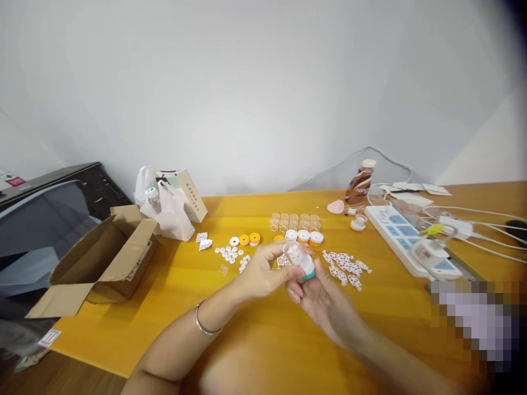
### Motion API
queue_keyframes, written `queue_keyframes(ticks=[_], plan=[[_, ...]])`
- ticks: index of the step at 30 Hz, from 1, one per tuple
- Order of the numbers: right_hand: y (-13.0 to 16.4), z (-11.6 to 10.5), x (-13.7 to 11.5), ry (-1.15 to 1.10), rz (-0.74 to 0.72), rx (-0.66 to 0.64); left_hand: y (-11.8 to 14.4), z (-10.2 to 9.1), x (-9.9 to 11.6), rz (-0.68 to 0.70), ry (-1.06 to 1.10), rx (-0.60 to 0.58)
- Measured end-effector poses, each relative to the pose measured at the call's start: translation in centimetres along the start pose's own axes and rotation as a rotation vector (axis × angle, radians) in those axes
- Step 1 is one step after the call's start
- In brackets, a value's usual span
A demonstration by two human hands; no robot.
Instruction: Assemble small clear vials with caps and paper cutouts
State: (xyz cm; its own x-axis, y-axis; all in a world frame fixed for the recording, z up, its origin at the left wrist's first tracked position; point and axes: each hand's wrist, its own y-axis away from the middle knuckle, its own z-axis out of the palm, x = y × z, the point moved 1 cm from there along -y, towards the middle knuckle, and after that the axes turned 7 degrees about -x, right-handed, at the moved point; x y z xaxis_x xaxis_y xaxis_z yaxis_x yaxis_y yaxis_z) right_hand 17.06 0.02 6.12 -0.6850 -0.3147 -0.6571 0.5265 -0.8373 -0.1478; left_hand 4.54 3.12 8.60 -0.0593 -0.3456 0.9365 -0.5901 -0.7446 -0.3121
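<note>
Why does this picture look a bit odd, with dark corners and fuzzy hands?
Head view: the wide lens bends the table edge and darkens the upper right corner; even light, soft shadows. The left hand and right hand are motion-blurred around a small clear vial; a pixelated patch masks the lower right.

Bright even light, blurred warped edges

small office workroom; wooden desk, power strip, cardboard box
</note>
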Motion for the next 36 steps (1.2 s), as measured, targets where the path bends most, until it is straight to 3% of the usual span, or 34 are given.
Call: queue_keyframes(ticks=[4, 8, 13, 18, 24, 31, 36], plan=[[0.4, 0.4, 0.0, -0.198, 0.05, -0.011, -0.1, 0.4, -0.1, 0.063, -0.069, 0.022], [0.4, 0.6, -0.1, -0.211, 0.147, -0.02, -0.2, 0.3, -0.1, 0.042, -0.072, 0.029], [0.3, 0.7, -0.2, -0.073, 0.058, 0.02, -0.2, 0.1, 0.6, 0.01, -0.119, 0.064], [0.2, 0.2, 0.0, 0.152, -0.05, 0.078, -0.1, 0.3, 0.6, -0.102, 0.026, 0.024], [0.0, -1.2, 0.8, 0.312, -0.136, 0.125, -0.1, 0.1, 0.6, -0.054, -0.104, 0.067], [-0.5, -2.2, -0.2, 0.44, -0.057, 0.1, -0.1, -1.0, 1.0, -0.001, -0.326, 0.042], [0.0, -3.9, -0.6, 0.541, -0.002, 0.123, 1.2, -0.8, -1.3, -0.009, -0.494, 0.086]])
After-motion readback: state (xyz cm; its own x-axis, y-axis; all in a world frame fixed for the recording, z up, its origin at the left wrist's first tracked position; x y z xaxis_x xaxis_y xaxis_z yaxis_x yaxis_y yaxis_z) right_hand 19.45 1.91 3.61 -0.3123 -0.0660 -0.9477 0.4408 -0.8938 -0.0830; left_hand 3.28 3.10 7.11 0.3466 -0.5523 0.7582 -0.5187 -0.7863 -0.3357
